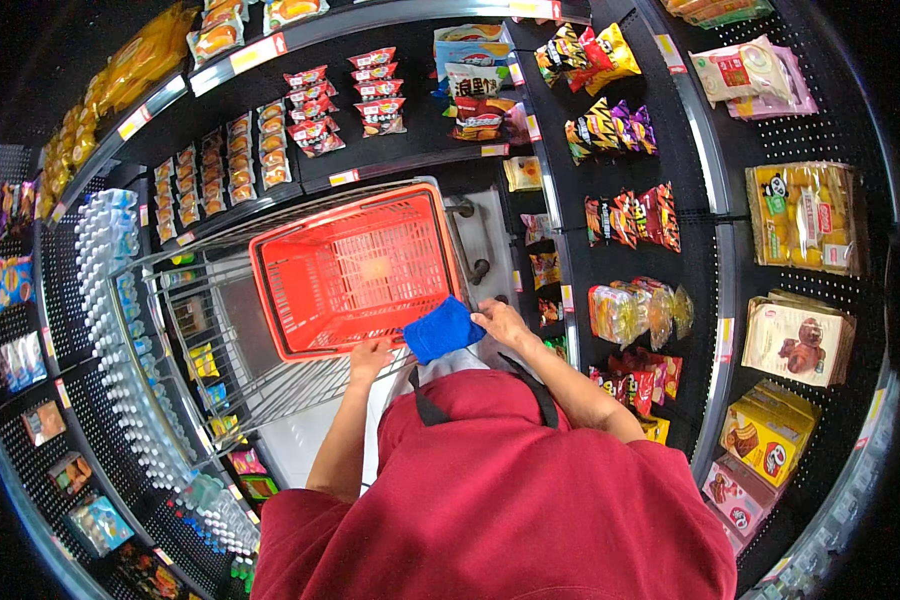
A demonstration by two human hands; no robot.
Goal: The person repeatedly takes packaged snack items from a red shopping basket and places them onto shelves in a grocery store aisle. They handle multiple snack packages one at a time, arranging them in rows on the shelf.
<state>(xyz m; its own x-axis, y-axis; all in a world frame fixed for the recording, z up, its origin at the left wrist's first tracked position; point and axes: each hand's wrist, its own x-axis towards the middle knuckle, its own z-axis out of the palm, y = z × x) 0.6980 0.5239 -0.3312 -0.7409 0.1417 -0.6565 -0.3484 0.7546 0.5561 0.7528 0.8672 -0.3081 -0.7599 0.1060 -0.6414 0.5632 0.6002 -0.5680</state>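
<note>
A blue cloth (444, 330) hangs between my two hands, over the near corner of a red plastic shopping basket (289, 330). The fingertips of my right hand (504, 322) pinch its right edge. On the other side, my left hand (371, 358) is by the basket's near rim, its fingers close to the cloth's left edge. Whether those fingers grip the cloth or rest on the rim cannot be made out. The basket lies tilted, its open side towards me and no goods visible inside. It sits in a wire shopping cart (217, 397).
Black store shelves surround the cart. Packaged buns (241, 161) and small red snack packs (379, 90) line the far shelf. Bagged snacks (634, 217) and boxed cakes (772, 431) fill the right side. Rows of water bottles (112, 300) stand at left. White floor (300, 450) shows below the cart.
</note>
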